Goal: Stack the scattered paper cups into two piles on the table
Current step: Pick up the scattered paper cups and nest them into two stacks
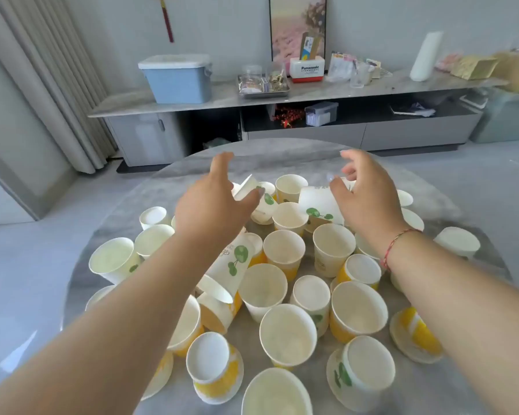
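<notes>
Both your hands reach over the far cups: left hand [215,202] spread, fingers loose, touching a tipped cup [247,187]; right hand [369,199] open beside another tipped cup [319,205], probably the first picks. Cups lie scattered across the table [462,211], no piles yet. Box [307,69] behind reads "Panasonic".

Ahead of you, a pale blue lidded plastic storage box [176,79], a shiny metal tray [263,86], a red-and-white Panasonic box [307,69], a framed pink picture [297,25], cream pleated curtains [42,79].
</notes>
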